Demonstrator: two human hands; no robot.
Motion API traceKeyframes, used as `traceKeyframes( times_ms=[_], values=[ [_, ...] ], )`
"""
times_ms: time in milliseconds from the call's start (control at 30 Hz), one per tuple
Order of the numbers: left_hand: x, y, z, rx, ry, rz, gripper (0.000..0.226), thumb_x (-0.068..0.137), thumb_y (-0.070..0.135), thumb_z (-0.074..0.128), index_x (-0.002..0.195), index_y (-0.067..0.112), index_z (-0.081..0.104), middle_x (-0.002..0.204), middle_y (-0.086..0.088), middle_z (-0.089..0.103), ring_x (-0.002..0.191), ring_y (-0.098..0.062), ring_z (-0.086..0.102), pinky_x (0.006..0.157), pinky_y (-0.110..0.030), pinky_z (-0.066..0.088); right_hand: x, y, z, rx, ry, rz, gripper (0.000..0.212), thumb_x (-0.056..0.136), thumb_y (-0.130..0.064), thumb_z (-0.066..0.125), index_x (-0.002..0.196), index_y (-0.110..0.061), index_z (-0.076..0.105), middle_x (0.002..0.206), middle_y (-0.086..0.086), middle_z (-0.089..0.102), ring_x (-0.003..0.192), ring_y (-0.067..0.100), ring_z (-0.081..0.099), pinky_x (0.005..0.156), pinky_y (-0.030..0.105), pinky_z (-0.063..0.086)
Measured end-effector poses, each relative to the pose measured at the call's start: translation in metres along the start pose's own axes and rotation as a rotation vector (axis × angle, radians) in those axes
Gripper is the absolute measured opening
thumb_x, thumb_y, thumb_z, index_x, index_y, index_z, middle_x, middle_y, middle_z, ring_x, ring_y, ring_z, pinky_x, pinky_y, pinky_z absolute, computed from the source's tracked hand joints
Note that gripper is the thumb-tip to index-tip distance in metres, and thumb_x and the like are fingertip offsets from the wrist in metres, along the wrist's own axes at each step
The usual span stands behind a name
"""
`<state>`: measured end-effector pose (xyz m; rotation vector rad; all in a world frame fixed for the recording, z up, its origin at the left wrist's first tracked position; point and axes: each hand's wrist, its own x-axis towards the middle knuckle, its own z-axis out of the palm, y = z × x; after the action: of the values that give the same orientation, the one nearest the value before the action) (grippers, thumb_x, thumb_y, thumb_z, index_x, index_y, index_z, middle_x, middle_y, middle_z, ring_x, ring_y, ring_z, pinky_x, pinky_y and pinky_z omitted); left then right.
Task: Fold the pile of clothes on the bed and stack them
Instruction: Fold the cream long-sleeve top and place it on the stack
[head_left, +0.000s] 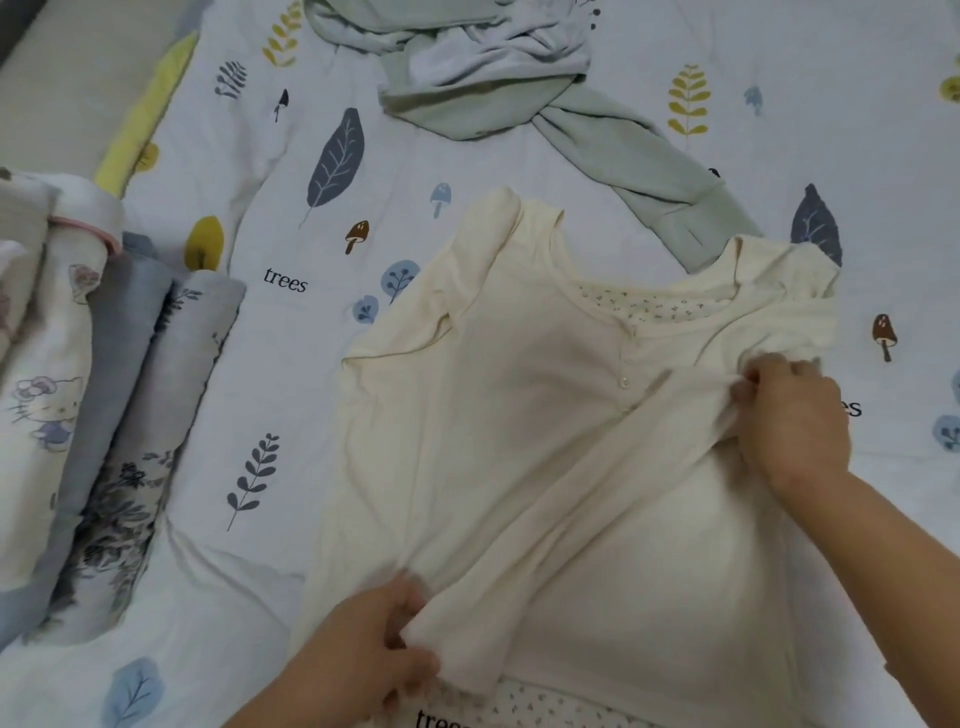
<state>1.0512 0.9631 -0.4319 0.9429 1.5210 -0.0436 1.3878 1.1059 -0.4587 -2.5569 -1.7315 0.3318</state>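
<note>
Sleeve (571, 499): I see it run 7 to 1 o'clock across the top (467, 364).
Left hand (363, 654): fingers pinch the cuff.
Right hand (795, 415): fingers pinch the shoulder.

Leaf-and-mushroom printed bedsheet (291, 364) under soft, even light

Cream top (545, 441) lies face-up on the bed sheet (291, 364), neckline toward 1 o'clock, small buttons visible below the collar, dotted lining showing at neck and hem. Left hand (374, 660) at 7 o'clock pinches a sleeve end folded across the body. Right hand (789, 415) at 3 o'clock grips bunched fabric at the shoulder seam. Pale green garment (519, 78) lies crumpled at 12 o'clock, one sleeve trailing down to touch the cream top's collar edge. Stack of folded clothes (93, 415) at 9 o'clock, well apart from the top: cartoon-cat print, grey, floral print side by side.
</note>
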Motion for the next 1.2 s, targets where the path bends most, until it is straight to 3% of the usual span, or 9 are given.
traceKeyframes(
  times_ms=[100, 233, 367, 500, 633, 800, 900, 1067, 1200],
  values=[
    [-0.005, 0.002, 0.006, 0.318, 0.193, 0.013, 0.018, 0.075, 0.023, 0.068, 0.07, 0.033, 0.054, 0.064, 0.007, 0.061, 0.06, 0.005, 0.052, 0.062, -0.012, 0.041, -0.019, -0.018, 0.001, -0.032, 0.118, -0.105, 0.037, 0.084, -0.006, 0.059, 0.12, 0.004, 0.052, 0.114, 0.035, 0.048, 0.107, 0.048, 0.044, 0.084, 0.055, 0.038],
    [-0.007, 0.001, 0.011, 0.37, 0.502, -0.017, 0.017, 0.082, 0.031, 0.061, 0.071, 0.034, 0.049, 0.069, 0.007, 0.059, 0.07, -0.003, 0.056, 0.057, -0.015, 0.037, -0.07, -0.052, 0.022, -0.053, 0.053, -0.461, 0.061, 0.074, -0.017, 0.074, 0.128, -0.002, 0.053, 0.131, 0.035, 0.045, 0.12, 0.05, 0.046, 0.091, 0.06, 0.04],
    [0.002, -0.015, 0.0, 0.391, 0.858, -0.047, 0.041, 0.074, 0.014, 0.074, 0.111, 0.005, 0.059, 0.101, -0.017, 0.056, 0.096, -0.039, 0.054, 0.075, -0.043, 0.045, -0.097, -0.056, 0.056, -0.242, -0.33, -0.563, 0.065, 0.098, -0.044, 0.03, 0.151, -0.019, 0.001, 0.158, 0.014, -0.007, 0.145, 0.03, -0.008, 0.115, 0.048, 0.001],
    [0.011, -0.018, -0.022, 0.272, 0.686, -0.219, 0.045, 0.086, 0.018, 0.062, 0.127, 0.008, 0.048, 0.113, -0.012, 0.059, 0.104, -0.03, 0.054, 0.082, -0.038, 0.042, -0.1, -0.065, 0.051, -0.183, -0.292, -0.485, 0.063, 0.098, -0.041, 0.027, 0.151, -0.022, 0.0, 0.158, 0.01, -0.009, 0.145, 0.024, -0.011, 0.116, 0.042, -0.003],
    [-0.003, 0.004, -0.035, 0.06, 0.644, -0.044, 0.01, 0.088, 0.006, 0.055, 0.079, 0.006, 0.051, 0.069, -0.009, 0.055, 0.064, -0.024, 0.049, 0.064, -0.038, 0.042, -0.118, -0.083, 0.028, 0.062, -0.325, -0.495, 0.058, 0.097, -0.04, 0.034, 0.149, -0.023, 0.015, 0.158, 0.004, 0.0, 0.145, 0.017, -0.003, 0.114, 0.027, -0.006],
    [-0.044, 0.056, -0.031, -0.109, 0.547, 0.243, 0.01, 0.083, 0.01, 0.061, 0.087, 0.018, 0.061, 0.072, -0.005, 0.063, 0.054, -0.028, 0.059, 0.051, -0.024, 0.044, -0.162, -0.115, -0.015, 0.808, -0.77, -0.341, 0.057, 0.08, -0.063, 0.052, 0.13, -0.05, 0.026, 0.146, -0.016, 0.031, 0.137, -0.001, 0.024, 0.113, 0.024, 0.024],
    [-0.06, 0.093, -0.019, -0.172, 0.454, 0.39, 0.013, 0.081, 0.009, 0.067, 0.083, 0.021, 0.065, 0.066, 0.001, 0.062, 0.046, -0.014, 0.056, 0.046, -0.019, 0.041, -0.18, -0.13, -0.038, 1.305, -1.018, -0.35, 0.069, 0.071, -0.032, 0.075, 0.128, -0.042, 0.037, 0.128, -0.013, 0.057, 0.122, 0.003, 0.05, 0.099, 0.022, 0.041],
    [-0.063, 0.133, -0.012, -0.221, 0.113, 0.594, 0.028, 0.072, 0.044, 0.061, 0.098, 0.038, 0.07, 0.089, 0.011, 0.072, 0.081, -0.009, 0.068, 0.072, -0.025, 0.055, -0.163, -0.1, -0.065, 1.527, -0.798, -0.173, 0.049, 0.073, 0.003, 0.057, 0.106, -0.032, 0.066, 0.095, 0.005, 0.072, 0.08, 0.02, 0.068, 0.069, 0.027, 0.052],
    [-0.026, 0.141, -0.015, 0.061, 0.391, 0.648, 0.016, 0.085, 0.029, 0.06, 0.083, 0.043, 0.066, 0.087, 0.026, 0.067, 0.082, 0.008, 0.06, 0.066, -0.003, 0.041, -0.144, -0.05, -0.052, 1.319, -0.649, 0.261, 0.045, 0.081, 0.01, 0.047, 0.095, -0.024, 0.072, 0.075, 0.008, 0.069, 0.066, 0.02, 0.063, 0.064, 0.031, 0.048]
  ],
)
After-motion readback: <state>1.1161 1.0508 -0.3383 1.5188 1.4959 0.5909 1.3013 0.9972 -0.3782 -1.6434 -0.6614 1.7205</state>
